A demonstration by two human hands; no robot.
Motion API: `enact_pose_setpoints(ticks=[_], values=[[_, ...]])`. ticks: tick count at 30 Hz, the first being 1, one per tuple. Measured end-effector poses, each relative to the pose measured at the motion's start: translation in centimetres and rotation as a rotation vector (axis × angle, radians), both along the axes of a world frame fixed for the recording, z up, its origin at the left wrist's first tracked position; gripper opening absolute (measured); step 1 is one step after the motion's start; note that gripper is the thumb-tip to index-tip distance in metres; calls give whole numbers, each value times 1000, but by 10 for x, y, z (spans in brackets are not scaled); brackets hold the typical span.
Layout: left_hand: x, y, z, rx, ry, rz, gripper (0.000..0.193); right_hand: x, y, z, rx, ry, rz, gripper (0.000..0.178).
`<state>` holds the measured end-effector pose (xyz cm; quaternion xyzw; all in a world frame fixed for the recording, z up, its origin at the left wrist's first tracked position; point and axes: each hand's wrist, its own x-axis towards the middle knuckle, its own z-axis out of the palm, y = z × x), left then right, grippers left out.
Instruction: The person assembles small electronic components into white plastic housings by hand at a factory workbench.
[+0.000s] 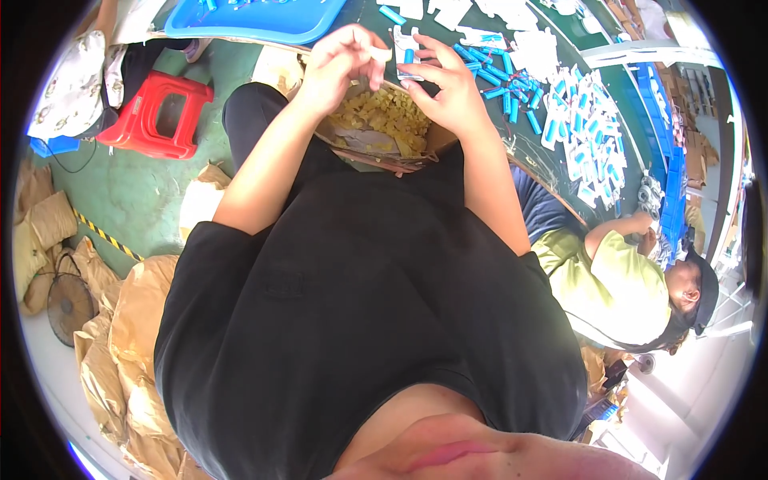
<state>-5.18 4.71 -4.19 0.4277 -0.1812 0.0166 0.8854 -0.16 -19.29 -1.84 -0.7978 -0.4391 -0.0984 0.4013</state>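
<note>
My left hand (342,68) is closed in a pinch, with a small pale piece (379,54) at its fingertips; the piece is too small to name. Just beside it, over the table's near edge, my right hand (445,84) grips a white plastic casing (406,38) between thumb and fingers. A blue cylindrical battery (409,57) lies in that casing. Below both hands sits a cardboard box (442,138) holding yellow scraps (388,112). Loose blue batteries with wires (512,84) are heaped on the table to the right of my right hand.
Farther right lies a pile of white casings with blue batteries (588,140). A blue tray (264,30) stands at the far left. A red stool (160,116) and brown paper sacks (132,336) are on the left. Another person in a light green shirt (600,284) works at the right.
</note>
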Motion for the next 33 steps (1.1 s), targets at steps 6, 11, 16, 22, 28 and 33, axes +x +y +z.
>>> enact_pose_setpoints(ticks=[6, 11, 16, 22, 28, 33], values=[[-43, -3, 25, 511, -28, -20, 8, 1, 4, -4, 31, -101, -9, 30], [-34, 17, 11, 1132, 350, -596, 7, 8, -1, -13, 40, -104, -23, 29], [-34, -2, -70, 1539, -32, 225, 19, 8, -1, -11, 45, -47, -38, 28], [-43, -18, -26, 1623, -228, 79, 23, 2, -3, -9, 15, -70, -23, 37], [-27, -32, 36, 1323, -573, 804, 26, 6, 1, -10, -17, -99, -35, 39], [-4, -37, 27, 1325, -560, 743, 60, 1, 2, -5, -70, -26, -67, 40]])
